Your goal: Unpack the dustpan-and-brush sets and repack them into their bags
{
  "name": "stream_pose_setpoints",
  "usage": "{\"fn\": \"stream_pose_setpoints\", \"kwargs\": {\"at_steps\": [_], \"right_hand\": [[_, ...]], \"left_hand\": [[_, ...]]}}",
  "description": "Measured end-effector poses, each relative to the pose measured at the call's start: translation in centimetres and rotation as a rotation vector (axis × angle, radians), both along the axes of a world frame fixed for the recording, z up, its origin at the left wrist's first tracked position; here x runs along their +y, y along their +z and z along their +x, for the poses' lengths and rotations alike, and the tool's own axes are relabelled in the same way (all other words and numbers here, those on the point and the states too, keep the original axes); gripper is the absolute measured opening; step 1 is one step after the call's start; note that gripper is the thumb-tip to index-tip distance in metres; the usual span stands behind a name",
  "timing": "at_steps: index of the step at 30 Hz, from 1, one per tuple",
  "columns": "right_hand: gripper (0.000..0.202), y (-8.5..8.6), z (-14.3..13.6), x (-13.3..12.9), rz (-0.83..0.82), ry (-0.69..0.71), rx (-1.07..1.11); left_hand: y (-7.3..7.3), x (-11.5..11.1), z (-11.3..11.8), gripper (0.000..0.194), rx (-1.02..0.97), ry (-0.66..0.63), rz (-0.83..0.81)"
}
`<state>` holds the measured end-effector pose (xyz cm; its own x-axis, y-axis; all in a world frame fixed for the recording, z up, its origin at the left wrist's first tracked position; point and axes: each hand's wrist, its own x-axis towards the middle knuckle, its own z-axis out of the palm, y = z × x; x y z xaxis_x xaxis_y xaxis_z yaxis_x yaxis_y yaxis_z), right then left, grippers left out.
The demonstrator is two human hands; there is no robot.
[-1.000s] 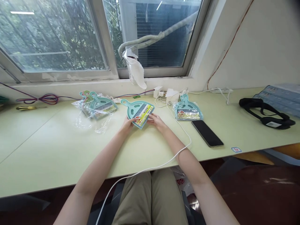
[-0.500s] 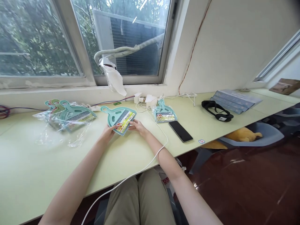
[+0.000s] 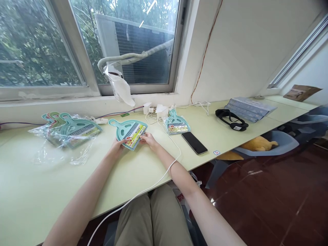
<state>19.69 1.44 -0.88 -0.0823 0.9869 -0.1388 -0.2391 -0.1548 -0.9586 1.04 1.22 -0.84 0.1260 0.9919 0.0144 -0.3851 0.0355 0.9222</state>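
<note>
A teal dustpan (image 3: 126, 130) with a small brush and a yellow label card on it is held between my two hands, its handle toward the back left. My left hand (image 3: 118, 147) grips its near left edge, thumb on top. My right hand (image 3: 149, 140) pinches the right side by the label. To the left lie several dustpans (image 3: 77, 127), teal, green and reddish, in clear plastic wrap (image 3: 82, 155). On the right rests another teal dustpan set (image 3: 176, 124) in clear wrapping.
A black phone (image 3: 194, 143) lies right of my hands, with a black strapped headset (image 3: 232, 120) and blue flat packs (image 3: 251, 108) beyond. A white cable (image 3: 153, 186) runs over my right forearm and the table edge. White adapters (image 3: 161, 111) stand by the wall.
The camera view has turned slightly, so the scene shifts a little left. Both hands keep hold of the dustpan, which has hardly moved.
</note>
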Motion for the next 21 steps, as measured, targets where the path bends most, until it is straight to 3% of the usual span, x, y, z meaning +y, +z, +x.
{"fn": "stream_pose_setpoints", "kwargs": {"at_steps": [9, 16, 21], "right_hand": [[0.015, -0.17, 0.28, -0.02, 0.076, 0.105, -0.021], [0.012, -0.35, -0.01, 0.21, 0.026, 0.014, -0.044], [0.017, -0.01, 0.56, -0.14, 0.090, 0.167, -0.013]], "left_hand": [[-0.02, 0.08, -0.12, 0.068, -0.003, 0.029, -0.004], [0.17, -0.16, 0.26, 0.070, 0.001, 0.022, -0.014], [-0.12, 0.05, -0.08, 0.063, -0.011, 0.024, 0.021]]}}
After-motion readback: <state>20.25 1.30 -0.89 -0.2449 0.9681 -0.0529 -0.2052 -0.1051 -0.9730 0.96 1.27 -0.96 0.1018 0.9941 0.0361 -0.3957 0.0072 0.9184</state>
